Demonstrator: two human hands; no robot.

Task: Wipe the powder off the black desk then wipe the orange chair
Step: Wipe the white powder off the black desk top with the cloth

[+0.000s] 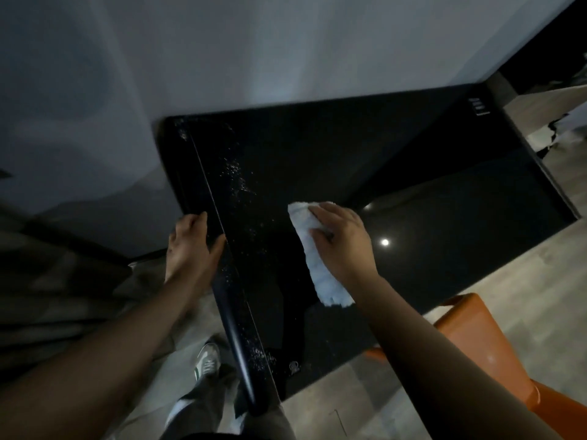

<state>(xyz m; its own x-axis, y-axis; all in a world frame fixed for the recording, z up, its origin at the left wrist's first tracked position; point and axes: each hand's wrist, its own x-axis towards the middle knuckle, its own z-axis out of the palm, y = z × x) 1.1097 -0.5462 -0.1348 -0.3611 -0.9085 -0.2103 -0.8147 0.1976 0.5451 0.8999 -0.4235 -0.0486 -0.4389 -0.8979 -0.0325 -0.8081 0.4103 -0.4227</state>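
A glossy black desk (pixel 397 173) fills the middle of the view. White powder (pixel 236 176) is scattered in a band near its left edge, with more specks near the front corner. My right hand (pixel 341 241) presses a white cloth (pixel 313 249) flat onto the desk, fingers spread over its upper part; the cloth's lower end sticks out below my wrist. My left hand (pixel 190 246) rests on the desk's rounded left edge, thumb on top and fingers over the side. An orange chair (pixel 479 341) stands at the lower right, partly tucked under the desk and partly hidden by my right forearm.
A pale wall (pixel 254 52) runs behind the desk. Light wooden floor (pixel 508 265) lies to the right and below. My shoe (pixel 206 365) and trouser leg show under the desk's left edge. A dark shape (pixel 57 281) sits at the left.
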